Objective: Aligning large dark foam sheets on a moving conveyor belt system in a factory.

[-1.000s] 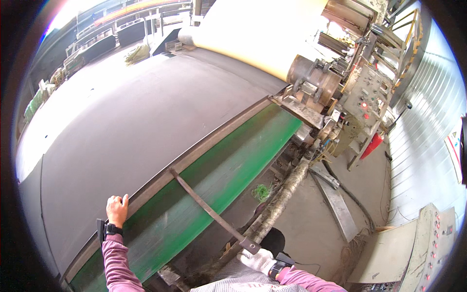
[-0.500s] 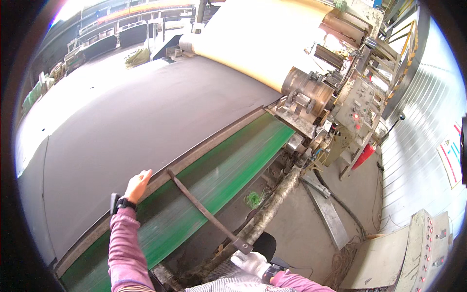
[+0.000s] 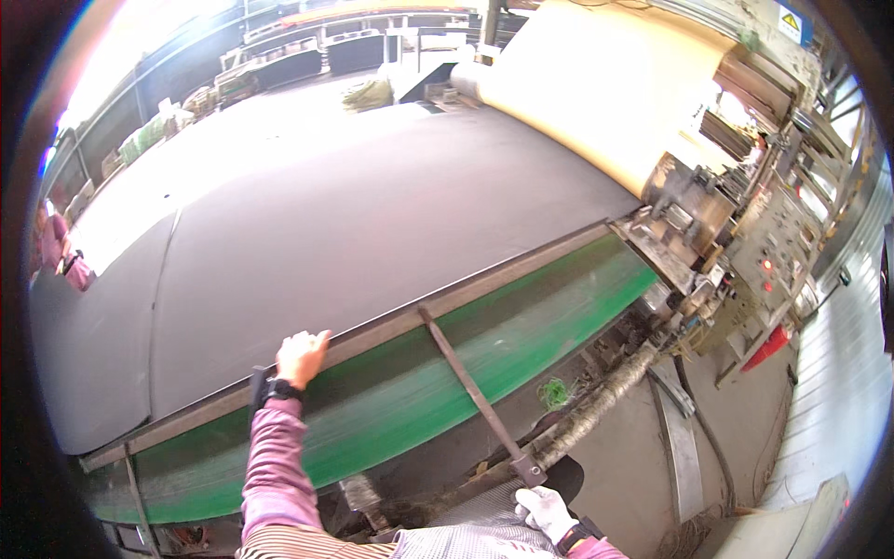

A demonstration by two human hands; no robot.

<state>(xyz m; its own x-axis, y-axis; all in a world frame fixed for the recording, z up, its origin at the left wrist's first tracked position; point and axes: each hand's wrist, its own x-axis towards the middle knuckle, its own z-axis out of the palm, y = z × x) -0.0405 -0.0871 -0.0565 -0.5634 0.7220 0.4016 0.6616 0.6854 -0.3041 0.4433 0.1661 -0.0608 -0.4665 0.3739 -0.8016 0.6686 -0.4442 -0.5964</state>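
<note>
My left hand [image 3: 303, 359], bare with a dark watch on the wrist, rests at the near rail [image 3: 372, 343] beside a wide dark grey sheet [image 3: 363, 219]. Its fingers are stretched out toward the sheet's edge. Below the rail runs a green belt [image 3: 391, 401]. A rusty bar [image 3: 473, 391] crosses above this belt, ending in a metal block. Close to that block is my right hand [image 3: 548, 514], in a white glove, with its fingers curled closed. Whatever they may hold is hidden.
A large yellowish roll [image 3: 596, 84] and machinery stand at the far right, with a control panel [image 3: 773, 252]. Another person's arm [image 3: 74, 268] reaches in at the far left. A wrapped pipe [image 3: 605, 396] and a metal plate [image 3: 682, 456] lie beyond the belt.
The view has turned left, so the scene sits farther right and another person's arm shows. My left hand is farther left from the bar; my right hand remains near the bar's block.
</note>
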